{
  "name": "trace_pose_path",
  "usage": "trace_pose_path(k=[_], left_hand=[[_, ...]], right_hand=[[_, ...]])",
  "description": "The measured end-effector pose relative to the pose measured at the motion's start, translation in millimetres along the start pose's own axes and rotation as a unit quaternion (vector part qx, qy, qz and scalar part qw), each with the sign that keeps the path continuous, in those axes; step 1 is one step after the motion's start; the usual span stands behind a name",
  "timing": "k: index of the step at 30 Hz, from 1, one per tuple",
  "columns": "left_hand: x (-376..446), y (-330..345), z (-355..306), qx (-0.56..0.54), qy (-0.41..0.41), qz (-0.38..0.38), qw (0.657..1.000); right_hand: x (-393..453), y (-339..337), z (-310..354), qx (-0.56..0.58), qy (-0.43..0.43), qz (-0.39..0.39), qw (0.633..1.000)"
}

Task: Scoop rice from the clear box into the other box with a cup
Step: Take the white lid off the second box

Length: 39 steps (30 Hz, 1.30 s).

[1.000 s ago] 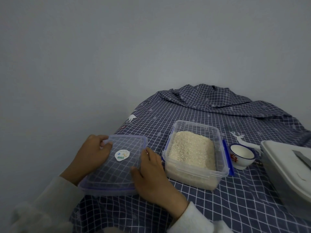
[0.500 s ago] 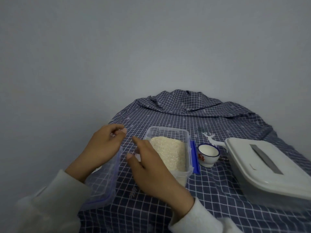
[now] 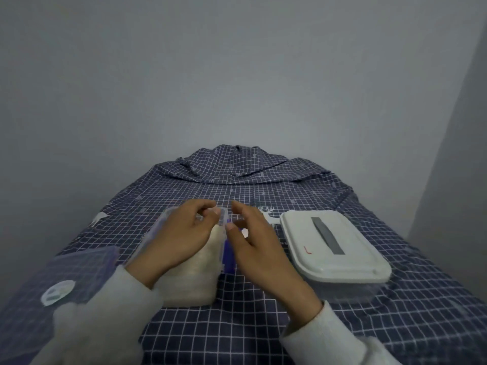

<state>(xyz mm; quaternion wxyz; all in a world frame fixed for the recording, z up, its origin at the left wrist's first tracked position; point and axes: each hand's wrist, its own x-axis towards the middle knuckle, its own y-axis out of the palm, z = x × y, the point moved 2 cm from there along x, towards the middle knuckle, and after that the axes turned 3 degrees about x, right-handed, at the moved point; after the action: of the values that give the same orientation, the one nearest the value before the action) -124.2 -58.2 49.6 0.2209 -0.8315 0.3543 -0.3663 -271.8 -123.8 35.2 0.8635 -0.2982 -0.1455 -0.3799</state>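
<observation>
**Hands hover over open rice box on checked cloth**

A person in pale sleeves leans over a tabletop (image 3: 237, 338) draped in a navy checked cloth printed with white deer. The left hand (image 3: 181, 235) is above the clear box (image 3: 195, 283) of rice, its fingers curled at the far rim; whether they actually pinch the rim cannot be told through the blur. The right hand (image 3: 253, 238) floats just beside the box with fingers loosely spread, grasping nothing. A glimpse of white behind that hand may be the cup, but it is too hidden to say. The clear box stands near the middle of the tabletop; its lid (image 3: 76, 275) lies toward the near left edge, carrying a round white sticker whose print is unreadable. Toward the right edge sits the other box (image 3: 334, 248), closed under a white lid with a grey strip and a small red mark.
</observation>
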Motion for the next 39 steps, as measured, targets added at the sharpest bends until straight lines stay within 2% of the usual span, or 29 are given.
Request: trace_pose_path(k=[12,19,26,30,34,39], left_hand=[[12,105,-70,-0.014,0.026,0.078,0.997],[12,151,-73,0.048,0.003,0.121,0.992],[9,177,-71,0.061,-0.005,0.139,0.988],[6,184,-69,0.056,-0.017,0.158,0.986],[6,185,-68,0.046,-0.030,0.158,0.986],[4,183,-68,0.006,-0.043,0.159,0.986]], right_hand=[[-30,-100,-50,-0.054,0.025,-0.098,0.993],[-48,-154,-86,-0.152,0.056,-0.156,0.974],[-65,-183,-117,-0.250,0.124,-0.172,0.945],[-69,-185,-127,-0.249,0.172,-0.162,0.939],[-70,-185,-133,-0.199,0.209,-0.150,0.946],[-70,-185,-134,-0.131,0.213,-0.146,0.957]])
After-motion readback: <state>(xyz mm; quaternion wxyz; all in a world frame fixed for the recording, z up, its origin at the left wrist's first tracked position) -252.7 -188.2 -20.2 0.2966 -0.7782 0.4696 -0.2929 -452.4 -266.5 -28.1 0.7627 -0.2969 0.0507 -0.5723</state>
